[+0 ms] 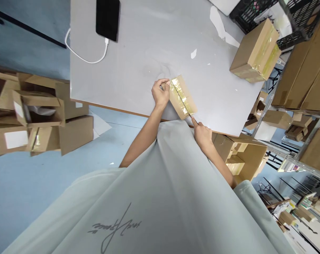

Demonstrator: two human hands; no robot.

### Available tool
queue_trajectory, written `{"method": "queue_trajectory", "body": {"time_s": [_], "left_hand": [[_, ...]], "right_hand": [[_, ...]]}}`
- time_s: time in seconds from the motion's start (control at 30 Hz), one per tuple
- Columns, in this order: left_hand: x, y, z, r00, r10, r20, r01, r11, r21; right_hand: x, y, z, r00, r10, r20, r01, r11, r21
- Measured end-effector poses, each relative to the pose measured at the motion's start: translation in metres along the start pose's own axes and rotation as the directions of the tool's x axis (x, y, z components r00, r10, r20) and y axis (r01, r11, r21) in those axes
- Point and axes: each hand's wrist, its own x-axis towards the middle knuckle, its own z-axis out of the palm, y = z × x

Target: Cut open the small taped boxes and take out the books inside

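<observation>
A small cardboard box [182, 97], sealed with shiny clear tape, lies near the front edge of the white table [138, 53]. My left hand [160, 93] is closed on the box's left end and steadies it. My right hand [203, 135] is closed round a thin dark cutter [194, 121]. The cutter's tip meets the near corner of the box, where the dark seam line down the top ends. Both forearms reach out over my pale shirt.
A black phone [107, 18] on a white cable [83, 58] lies at the table's far left. A larger taped box [255, 51] sits at the right, beside black crates [299, 17]. Open cartons [40, 113] are stacked on the floor left; shelves with boxes [300, 81] stand right.
</observation>
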Motion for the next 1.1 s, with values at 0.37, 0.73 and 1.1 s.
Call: {"method": "queue_trajectory", "body": {"time_s": [0.37,0.73,1.1], "left_hand": [[-0.011,0.006,-0.041,0.995,0.041,0.089,-0.050,0.993,0.105],[-0.064,0.023,-0.094,0.976,0.021,0.216,-0.120,0.881,0.457],[-0.058,0.084,0.014,0.535,0.107,0.838,-0.737,0.545,0.400]], "right_hand": [[0.042,0.048,0.079,0.972,0.180,-0.149,0.003,0.628,0.778],[0.108,0.041,0.091,0.959,0.254,-0.127,0.130,0.005,0.991],[0.143,0.042,0.094,0.976,0.167,-0.136,0.121,0.099,0.988]]}}
